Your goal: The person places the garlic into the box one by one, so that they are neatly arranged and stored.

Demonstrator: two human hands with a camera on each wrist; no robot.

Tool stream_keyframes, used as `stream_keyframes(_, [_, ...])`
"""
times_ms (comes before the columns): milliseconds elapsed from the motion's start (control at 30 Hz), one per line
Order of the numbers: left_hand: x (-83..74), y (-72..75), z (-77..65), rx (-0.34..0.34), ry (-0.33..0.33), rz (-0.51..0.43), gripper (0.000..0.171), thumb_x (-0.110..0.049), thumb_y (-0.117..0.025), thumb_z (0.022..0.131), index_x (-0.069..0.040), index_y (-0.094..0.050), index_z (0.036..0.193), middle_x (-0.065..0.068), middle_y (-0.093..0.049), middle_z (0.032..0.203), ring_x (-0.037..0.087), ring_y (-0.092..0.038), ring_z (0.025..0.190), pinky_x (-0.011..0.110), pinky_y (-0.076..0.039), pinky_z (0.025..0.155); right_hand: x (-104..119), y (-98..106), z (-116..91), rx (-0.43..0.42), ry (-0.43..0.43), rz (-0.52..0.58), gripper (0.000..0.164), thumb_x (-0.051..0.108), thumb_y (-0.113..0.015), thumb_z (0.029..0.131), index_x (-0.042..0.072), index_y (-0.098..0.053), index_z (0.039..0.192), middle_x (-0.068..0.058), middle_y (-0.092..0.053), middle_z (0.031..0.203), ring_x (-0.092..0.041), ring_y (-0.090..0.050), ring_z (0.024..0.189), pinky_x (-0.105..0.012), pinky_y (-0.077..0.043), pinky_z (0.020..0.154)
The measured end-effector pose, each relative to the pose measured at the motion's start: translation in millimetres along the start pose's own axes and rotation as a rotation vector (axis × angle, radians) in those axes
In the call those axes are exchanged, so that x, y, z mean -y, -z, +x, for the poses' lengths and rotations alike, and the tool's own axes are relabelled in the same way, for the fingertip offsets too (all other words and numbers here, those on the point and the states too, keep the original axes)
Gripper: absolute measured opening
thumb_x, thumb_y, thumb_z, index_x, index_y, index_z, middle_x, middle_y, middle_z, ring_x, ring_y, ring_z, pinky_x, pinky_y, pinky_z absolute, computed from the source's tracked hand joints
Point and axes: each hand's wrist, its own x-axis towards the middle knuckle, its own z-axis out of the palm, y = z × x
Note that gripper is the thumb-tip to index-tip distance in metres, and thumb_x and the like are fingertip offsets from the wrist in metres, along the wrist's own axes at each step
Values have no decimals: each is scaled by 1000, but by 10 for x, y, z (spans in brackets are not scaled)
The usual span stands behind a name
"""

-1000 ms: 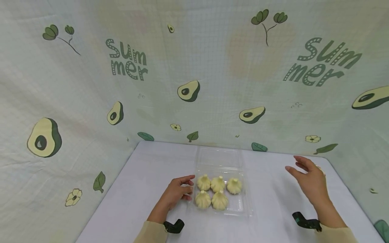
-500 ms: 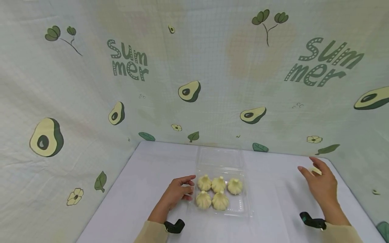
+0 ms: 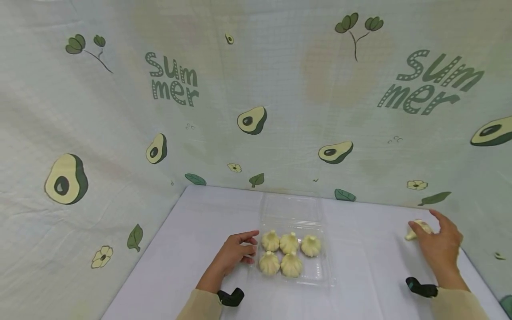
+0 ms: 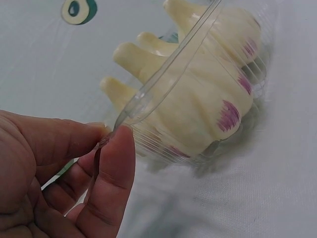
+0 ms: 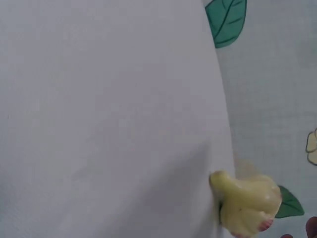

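Note:
My left hand [image 3: 236, 253] pinches the left rim of a clear plastic clamshell box [image 3: 314, 269] between thumb and fingers, plain in the left wrist view. Several pale garlic bulbs [image 4: 198, 104] with purple streaks sit inside, stems up. Over at the right end of the table, my right hand [image 3: 443, 246] is spread around a loose garlic bulb [image 3: 424, 226], which the thumb partly covers in the head view. The right wrist view has that bulb [image 5: 250, 201] lying tilted, with only fingertips [image 5: 312, 227] in the lower right corner, apart from it.
The box's transparent lid [image 3: 292, 208] lies folded back behind it. A white cloth covers the table [image 3: 216, 209]. Behind and at both sides hangs a printed curtain [image 3: 288, 89] that meets the table's edges, close to the loose bulb.
My right hand has moved rightward and the loose bulb, hidden behind it before, now shows between thumb and fingers. My left hand stays at the box rim. The head view has shifted slightly.

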Motion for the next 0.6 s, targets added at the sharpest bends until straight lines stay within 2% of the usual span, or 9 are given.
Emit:
stream_keyframes(67, [2, 0, 7, -1, 0, 1, 57, 3, -67, 94, -4, -59, 150, 12, -61, 115, 15, -63, 78, 29, -63, 64, -71, -6, 46, 7, -4, -4, 78, 29, -68, 102, 8, -28, 166, -26, -22, 171, -53, -17, 153, -74, -25, 118])
stream_keyframes(200, [-7, -9, 12, -6, 3, 2, 57, 4, -67, 94, -4, -59, 150, 11, -61, 114, 15, -63, 78, 29, -63, 63, -185, -23, 111, 31, -8, -12, 81, 29, -68, 102, 7, -25, 167, -29, -20, 171, -57, -18, 152, -73, -25, 118])
stream_keyframes(433, [-13, -26, 3, -23, 36, 4, 58, 5, -66, 93, -7, -60, 149, 11, -62, 113, 16, -64, 78, 29, -63, 63, -328, -77, 178, 92, -89, 0, 89, 32, -68, 102, 8, -14, 169, -30, -8, 173, -54, -10, 158, -71, -16, 126])
stream_keyframes(600, [-17, -31, -9, -26, 29, 7, 57, 5, -66, 94, -6, -60, 149, 12, -63, 114, 15, -64, 78, 29, -63, 63, -390, -104, 233, 130, -88, 2, 94, 35, -67, 102, 6, -9, 169, -33, -8, 171, -58, -15, 155, -72, -19, 124])
